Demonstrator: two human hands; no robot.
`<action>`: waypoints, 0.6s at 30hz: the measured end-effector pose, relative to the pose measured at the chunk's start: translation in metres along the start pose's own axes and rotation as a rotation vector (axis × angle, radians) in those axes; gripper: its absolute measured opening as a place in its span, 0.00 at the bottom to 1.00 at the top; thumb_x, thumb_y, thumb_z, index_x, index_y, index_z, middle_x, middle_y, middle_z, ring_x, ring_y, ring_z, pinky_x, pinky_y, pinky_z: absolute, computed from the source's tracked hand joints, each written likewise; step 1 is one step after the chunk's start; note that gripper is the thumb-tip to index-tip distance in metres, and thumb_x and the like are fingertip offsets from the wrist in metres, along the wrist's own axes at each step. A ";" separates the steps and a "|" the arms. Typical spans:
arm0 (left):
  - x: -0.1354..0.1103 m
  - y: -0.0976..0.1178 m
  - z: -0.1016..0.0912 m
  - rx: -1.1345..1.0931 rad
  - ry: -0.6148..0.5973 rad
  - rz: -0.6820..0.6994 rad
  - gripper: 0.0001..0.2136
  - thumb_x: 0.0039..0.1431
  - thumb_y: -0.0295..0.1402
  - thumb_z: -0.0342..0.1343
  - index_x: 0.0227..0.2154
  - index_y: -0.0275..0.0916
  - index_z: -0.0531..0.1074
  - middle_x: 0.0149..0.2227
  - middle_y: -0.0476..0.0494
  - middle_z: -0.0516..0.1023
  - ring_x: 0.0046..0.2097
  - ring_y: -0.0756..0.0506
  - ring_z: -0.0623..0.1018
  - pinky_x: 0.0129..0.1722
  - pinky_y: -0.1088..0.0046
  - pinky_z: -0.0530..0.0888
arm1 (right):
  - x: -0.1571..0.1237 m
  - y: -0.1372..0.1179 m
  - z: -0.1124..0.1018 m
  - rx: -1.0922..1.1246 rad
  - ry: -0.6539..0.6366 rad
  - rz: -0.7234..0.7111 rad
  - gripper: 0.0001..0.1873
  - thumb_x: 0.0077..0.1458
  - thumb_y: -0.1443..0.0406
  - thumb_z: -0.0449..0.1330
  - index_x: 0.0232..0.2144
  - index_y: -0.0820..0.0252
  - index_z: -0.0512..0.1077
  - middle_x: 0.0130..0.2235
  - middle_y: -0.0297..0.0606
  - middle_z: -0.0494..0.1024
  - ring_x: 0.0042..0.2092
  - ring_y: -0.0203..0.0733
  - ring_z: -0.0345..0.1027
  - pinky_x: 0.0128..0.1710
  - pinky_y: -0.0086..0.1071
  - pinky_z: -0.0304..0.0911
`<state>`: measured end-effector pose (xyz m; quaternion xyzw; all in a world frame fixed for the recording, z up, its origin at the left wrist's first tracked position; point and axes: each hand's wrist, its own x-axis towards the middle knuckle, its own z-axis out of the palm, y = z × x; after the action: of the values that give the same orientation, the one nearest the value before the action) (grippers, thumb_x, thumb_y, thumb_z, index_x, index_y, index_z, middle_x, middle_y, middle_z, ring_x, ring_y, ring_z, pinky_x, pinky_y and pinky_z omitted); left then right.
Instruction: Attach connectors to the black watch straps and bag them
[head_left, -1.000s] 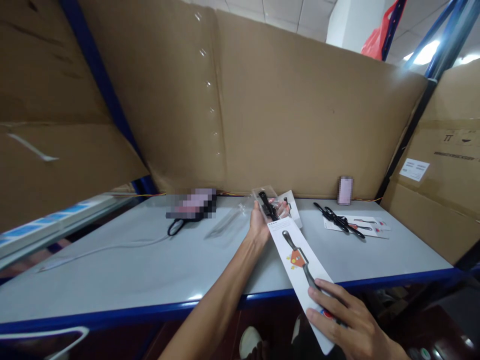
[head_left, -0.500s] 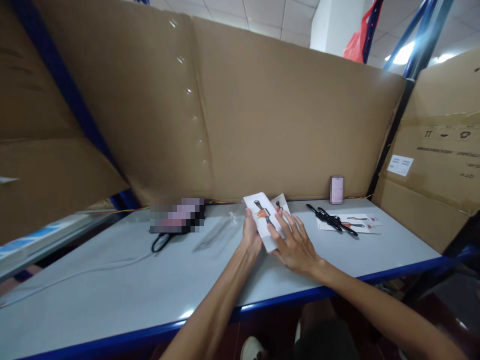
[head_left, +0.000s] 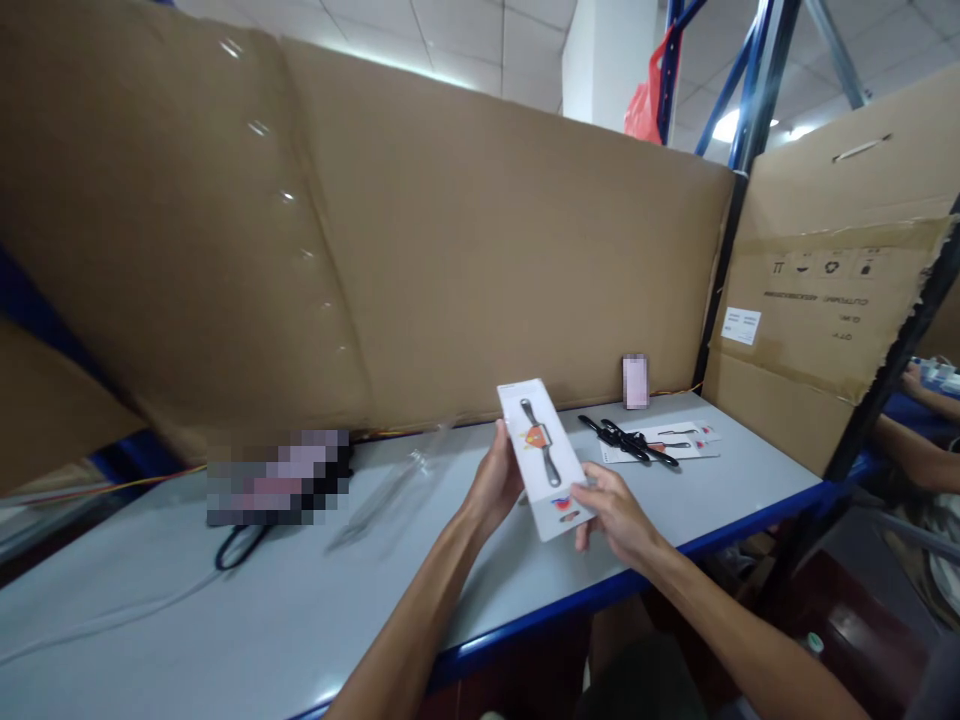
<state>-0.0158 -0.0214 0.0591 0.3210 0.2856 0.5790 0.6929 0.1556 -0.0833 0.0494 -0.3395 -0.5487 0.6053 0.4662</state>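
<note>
Both my hands hold a white printed card showing a black strap, lifted a little above the grey table. My left hand grips the card's left edge and back. My right hand pinches its lower right corner. Whether a clear plastic pack sits behind the card is hidden. Further right on the table lie loose black straps on more white cards.
A clear plastic sleeve lies left of my hands. A dark blurred object with a black cord sits at the left. Tall cardboard sheets wall the back. A cardboard box stands right, with another person's arm beyond.
The card has been lifted off the table and now stands more upright between both hands. My view has swung to the right, bringing the box and another person into sight.
</note>
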 end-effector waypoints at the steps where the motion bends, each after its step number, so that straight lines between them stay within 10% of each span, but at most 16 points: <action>1: -0.001 -0.001 0.002 0.062 0.020 0.054 0.20 0.65 0.47 0.56 0.45 0.33 0.78 0.35 0.36 0.83 0.33 0.42 0.83 0.33 0.69 0.78 | -0.004 0.000 -0.007 -0.024 0.043 -0.029 0.25 0.51 0.49 0.64 0.43 0.61 0.67 0.28 0.33 0.78 0.18 0.36 0.68 0.16 0.28 0.64; 7: -0.001 0.023 0.000 0.316 0.348 0.393 0.05 0.57 0.27 0.60 0.26 0.36 0.76 0.23 0.45 0.76 0.31 0.46 0.79 0.31 0.77 0.71 | -0.008 0.006 -0.054 -0.237 0.187 0.070 0.19 0.54 0.55 0.61 0.44 0.59 0.66 0.23 0.29 0.75 0.16 0.38 0.68 0.14 0.28 0.61; 11: -0.004 0.067 -0.027 1.073 0.610 0.569 0.05 0.58 0.33 0.58 0.29 0.39 0.75 0.39 0.32 0.81 0.53 0.32 0.77 0.50 0.62 0.73 | 0.003 0.016 -0.057 -0.200 0.173 0.123 0.15 0.56 0.57 0.61 0.41 0.61 0.67 0.24 0.33 0.76 0.18 0.38 0.70 0.16 0.27 0.63; 14: 0.001 0.095 -0.063 1.649 0.697 0.365 0.19 0.62 0.44 0.52 0.45 0.34 0.75 0.53 0.17 0.75 0.59 0.20 0.71 0.54 0.41 0.68 | 0.016 0.019 -0.051 -0.147 0.100 0.111 0.17 0.59 0.54 0.60 0.40 0.62 0.68 0.31 0.40 0.80 0.24 0.38 0.75 0.22 0.28 0.70; 18: 0.019 0.107 -0.116 1.742 0.742 0.030 0.27 0.59 0.53 0.51 0.48 0.33 0.74 0.56 0.09 0.70 0.62 0.11 0.65 0.51 0.27 0.61 | 0.024 0.006 -0.069 -0.388 0.171 0.065 0.20 0.62 0.50 0.57 0.37 0.62 0.72 0.32 0.40 0.80 0.24 0.36 0.73 0.21 0.26 0.65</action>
<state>-0.1685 0.0235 0.0686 0.5245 0.8153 0.2360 0.0669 0.2102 -0.0364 0.0346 -0.4906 -0.6022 0.4718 0.4172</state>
